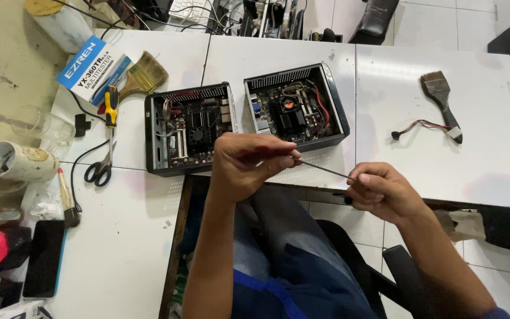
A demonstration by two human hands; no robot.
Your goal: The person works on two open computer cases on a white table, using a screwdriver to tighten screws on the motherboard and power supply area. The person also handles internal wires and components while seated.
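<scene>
White bench (pixel 420 88) over a pale tiled floor (pixel 349 227) is carrying two open mini-PC cases (pixel 188 127) while the left hand (pixel 249 162) is gripping a red-handled screwdriver (pixel 302 160), its shaft running sideways, slightly downward, tip pinched in the right hand (pixel 385 192), just before the bench edge.

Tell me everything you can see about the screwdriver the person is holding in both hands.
The screwdriver is long and slim, with a thin grey metal shaft and a dark reddish handle mostly hidden in the left hand. It lies almost level, dipping slightly toward the person's right, held in the air over the near edge of the white table, in front of two open small computer cases. The right hand closes around the tip end, so the tip itself is hidden. Nothing else touches it.
</scene>
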